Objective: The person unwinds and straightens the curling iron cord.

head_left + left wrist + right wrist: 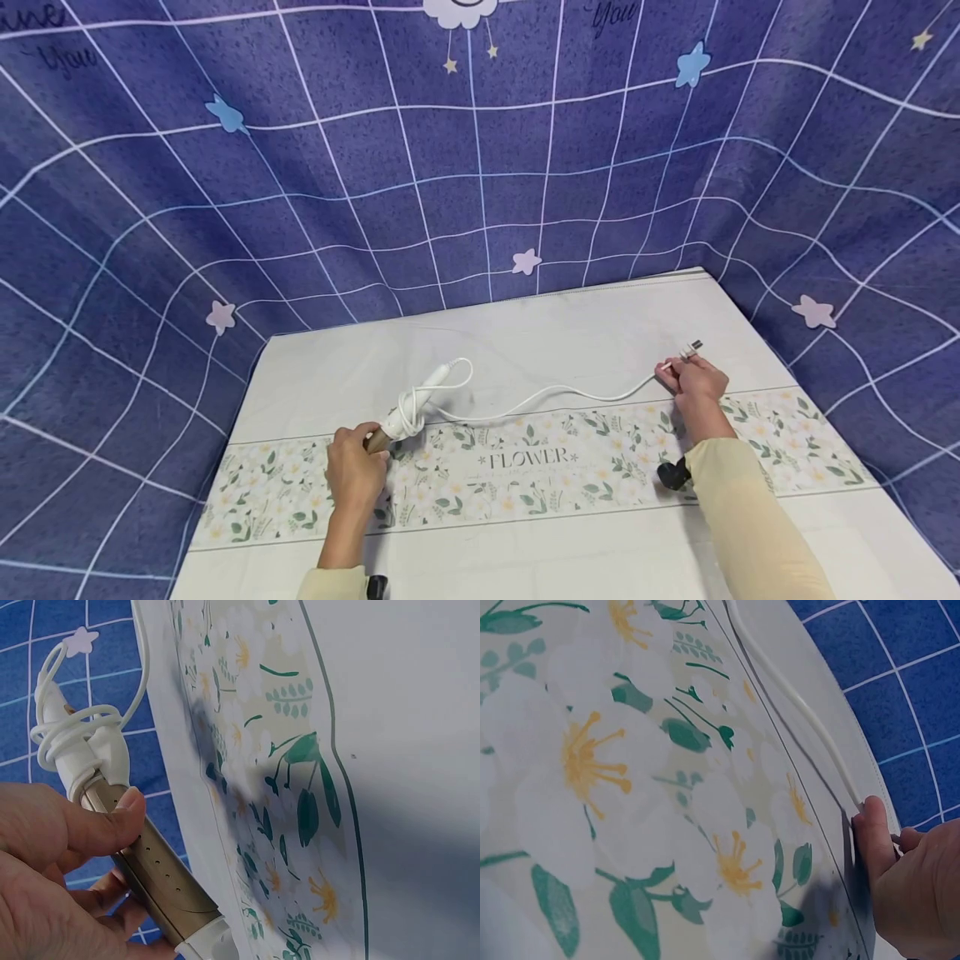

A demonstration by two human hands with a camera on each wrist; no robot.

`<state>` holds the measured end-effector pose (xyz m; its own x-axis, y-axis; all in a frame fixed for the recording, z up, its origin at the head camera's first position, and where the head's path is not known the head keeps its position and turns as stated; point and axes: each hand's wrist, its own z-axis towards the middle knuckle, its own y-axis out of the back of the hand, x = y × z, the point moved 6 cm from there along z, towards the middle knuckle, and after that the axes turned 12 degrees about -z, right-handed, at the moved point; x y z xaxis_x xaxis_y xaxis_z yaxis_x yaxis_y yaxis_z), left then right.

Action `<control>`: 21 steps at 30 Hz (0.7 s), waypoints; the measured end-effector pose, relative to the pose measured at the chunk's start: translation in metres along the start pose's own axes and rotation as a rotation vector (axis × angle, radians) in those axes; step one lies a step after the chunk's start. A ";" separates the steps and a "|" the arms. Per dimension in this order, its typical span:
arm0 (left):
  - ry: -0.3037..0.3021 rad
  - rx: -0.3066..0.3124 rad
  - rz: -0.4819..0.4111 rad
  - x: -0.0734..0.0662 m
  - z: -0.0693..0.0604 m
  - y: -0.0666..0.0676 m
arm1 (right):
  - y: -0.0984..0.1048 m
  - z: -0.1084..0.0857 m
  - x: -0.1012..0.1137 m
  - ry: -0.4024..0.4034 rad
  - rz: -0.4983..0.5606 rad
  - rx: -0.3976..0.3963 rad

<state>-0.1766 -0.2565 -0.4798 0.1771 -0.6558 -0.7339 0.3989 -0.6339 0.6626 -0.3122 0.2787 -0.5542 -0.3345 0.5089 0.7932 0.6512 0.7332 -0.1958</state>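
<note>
My left hand (356, 468) grips a white hair styling iron (433, 382) by its bronze-brown barrel (161, 870), which has a row of small holes. White cord (79, 733) is looped several times around the iron's white part. From there the cord (555, 388) runs in a loose wave across the table to my right hand (699, 385). That hand pinches the cord's end just behind a two-prong plug (690, 348), whose prongs point away to the right. The right wrist view shows my thumb and fingers on the cord (810, 724), with the plug mostly hidden.
A white table cover (525, 342) with a flowered band (525, 487) marked FLOWER lies beneath both hands. Blue gridded curtain (480, 183) with stars hangs behind the table and along both sides.
</note>
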 end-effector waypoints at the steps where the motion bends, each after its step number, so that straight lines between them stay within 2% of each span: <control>1: 0.000 0.001 -0.003 0.000 0.000 0.000 | 0.000 0.000 0.001 0.012 -0.012 -0.005; 8: -0.002 0.013 -0.022 -0.001 0.000 0.000 | 0.002 0.001 0.003 0.048 -0.120 -0.042; 13: 0.001 0.012 -0.026 -0.002 0.000 0.000 | 0.003 -0.002 0.002 0.056 -0.193 -0.035; 21: 0.000 -0.020 -0.027 -0.005 0.001 0.002 | -0.007 -0.015 0.009 0.172 -0.346 0.002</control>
<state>-0.1774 -0.2540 -0.4747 0.1662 -0.6384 -0.7515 0.4211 -0.6432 0.6395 -0.3090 0.2714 -0.5370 -0.4149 0.1482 0.8977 0.5184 0.8494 0.0994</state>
